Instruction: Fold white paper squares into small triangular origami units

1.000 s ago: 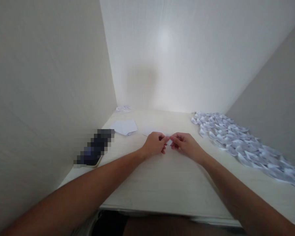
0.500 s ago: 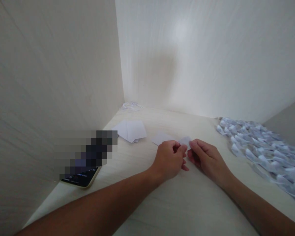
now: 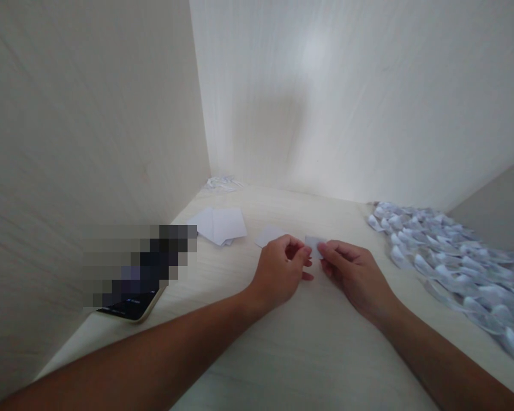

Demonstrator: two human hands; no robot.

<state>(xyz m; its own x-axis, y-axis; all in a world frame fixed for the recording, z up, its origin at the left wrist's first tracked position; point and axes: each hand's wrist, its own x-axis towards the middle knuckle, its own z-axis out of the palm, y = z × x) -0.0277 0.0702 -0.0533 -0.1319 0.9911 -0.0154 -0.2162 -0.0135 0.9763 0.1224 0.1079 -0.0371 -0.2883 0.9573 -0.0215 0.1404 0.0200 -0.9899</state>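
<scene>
A small white piece of paper (image 3: 314, 246) is held up between my two hands over the pale tabletop (image 3: 282, 354). My right hand (image 3: 353, 274) pinches its right side between thumb and fingers. At its left edge, my left hand (image 3: 282, 268) is closed in a pinch, thumb against index finger, the other fingers loosely curled. Just behind the left hand, another white paper piece (image 3: 269, 234) lies flat, partly covered by the knuckles. Farther left rests a small stack of white paper sheets (image 3: 225, 224), fanned unevenly.
Many folded white paper pieces (image 3: 449, 257) are laid in overlapping rows on the right. Thin paper scraps (image 3: 223, 182) lie in the back left corner. A phone (image 3: 132, 308), partly pixelated, leans by the left wall (image 3: 89, 114). A back wall (image 3: 346, 103) closes off the far side.
The whole view has shifted slightly, so things appear a little farther left. The paper between my hands now shows flatter and wider, my fingers slightly farther apart.
</scene>
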